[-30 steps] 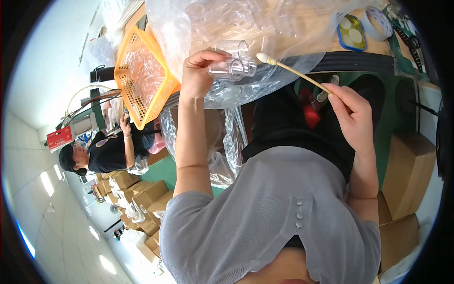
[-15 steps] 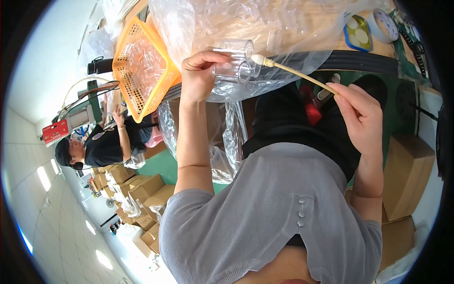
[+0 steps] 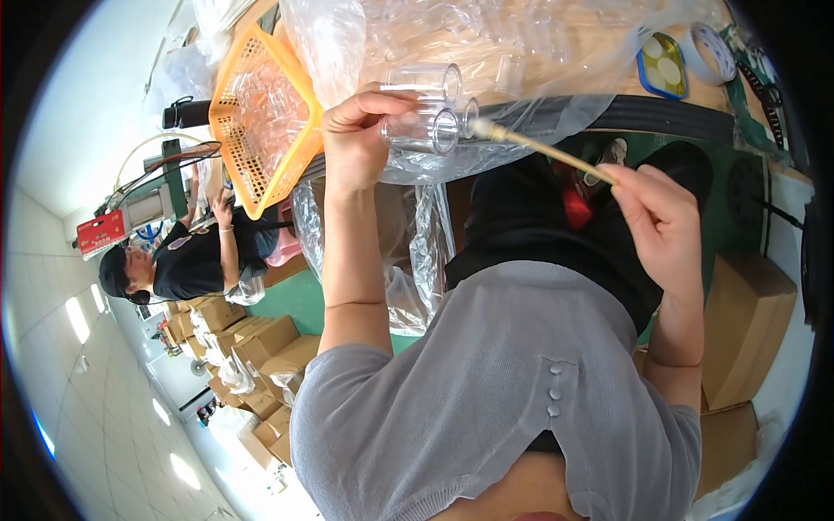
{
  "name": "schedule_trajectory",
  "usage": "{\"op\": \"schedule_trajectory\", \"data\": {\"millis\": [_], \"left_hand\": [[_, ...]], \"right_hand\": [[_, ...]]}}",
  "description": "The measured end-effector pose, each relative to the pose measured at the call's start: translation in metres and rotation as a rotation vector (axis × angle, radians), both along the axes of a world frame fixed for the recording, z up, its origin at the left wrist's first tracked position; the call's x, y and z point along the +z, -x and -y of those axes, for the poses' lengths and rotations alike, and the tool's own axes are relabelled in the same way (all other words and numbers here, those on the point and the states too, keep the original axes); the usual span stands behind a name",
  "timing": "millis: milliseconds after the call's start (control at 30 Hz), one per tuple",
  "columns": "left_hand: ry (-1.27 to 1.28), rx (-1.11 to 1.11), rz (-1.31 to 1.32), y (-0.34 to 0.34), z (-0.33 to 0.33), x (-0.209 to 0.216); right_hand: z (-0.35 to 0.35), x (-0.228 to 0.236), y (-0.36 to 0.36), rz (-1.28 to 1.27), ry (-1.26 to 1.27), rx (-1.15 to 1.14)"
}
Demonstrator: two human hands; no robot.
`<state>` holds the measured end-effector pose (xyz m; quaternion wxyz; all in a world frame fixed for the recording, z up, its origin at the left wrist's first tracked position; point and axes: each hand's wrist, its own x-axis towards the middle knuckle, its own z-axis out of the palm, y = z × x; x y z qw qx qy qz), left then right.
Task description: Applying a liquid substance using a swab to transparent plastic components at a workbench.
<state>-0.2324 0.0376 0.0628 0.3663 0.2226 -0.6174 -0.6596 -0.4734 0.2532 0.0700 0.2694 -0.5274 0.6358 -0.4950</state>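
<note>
In my left hand (image 3: 360, 139) is a cluster of clear plastic tubes (image 3: 426, 128), with their round open ends turned to the right. The fingers pinch the tubes at their left end. My right hand (image 3: 658, 208) grips the end of a thin wooden stick (image 3: 552, 152). A whitish padded tip, bound round the stick, points at the tubes and sits just right of their open ends, blurred by motion. Beneath and beyond the tubes lies clear plastic sheeting (image 3: 395, 30) with more clear tubes (image 3: 511, 74) on it.
An orange plastic basket (image 3: 306, 117) full of clear pieces stands left of my left hand. At the far right of the table are a blue-and-yellow tin (image 3: 662, 65) and a tape roll (image 3: 708, 52). A co-worker (image 3: 187, 260) is at the left, near stacked cardboard boxes (image 3: 269, 343).
The padded tip has shifted slightly right and down, and my right hand has dipped a little. My left hand with the tubes has moved slightly left.
</note>
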Motion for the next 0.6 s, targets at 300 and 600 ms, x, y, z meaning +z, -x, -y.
{"op": "schedule_trajectory", "data": {"millis": [300,600], "left_hand": [[0.363,0.192,0.154,-0.035,0.022,0.012],[1.212,0.865,1.372,-0.119,0.090,0.023]], "right_hand": [[0.005,-0.011,-0.001,0.091,-0.009,0.060],[-0.007,-0.018,0.009,0.111,-0.071,-0.025]]}}
